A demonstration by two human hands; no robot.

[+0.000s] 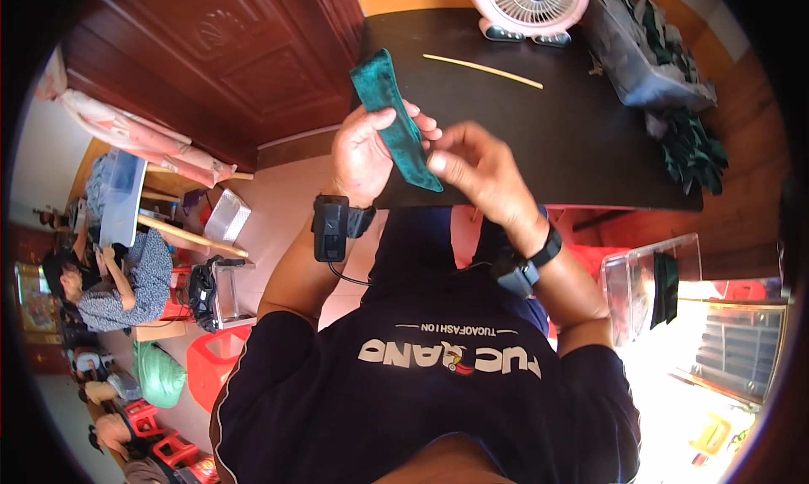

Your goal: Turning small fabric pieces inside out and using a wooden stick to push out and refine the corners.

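Observation:
A dark green velvety fabric strip [403, 138] slants over the near edge of the black table [522, 138]. My left hand [358, 155] is closed on its middle, thumb on top and fingers behind. The strip's upper end stands free above that hand. At the lower end, the thumb and bent fingers of my right hand [489, 172] pinch the strip's right edge; the fingertips are partly hidden. Beyond my hands, a thin pale stick [483, 71] lies on the tabletop.
A pink fan [533, 3] stands at the table's far edge. To its right, a clear bin [628, 75] holds dark green fabric, with more green pieces [693, 151] hanging over the corner. A clear box [619, 298] stands lower right. Left are red stools [215, 357] and seated people.

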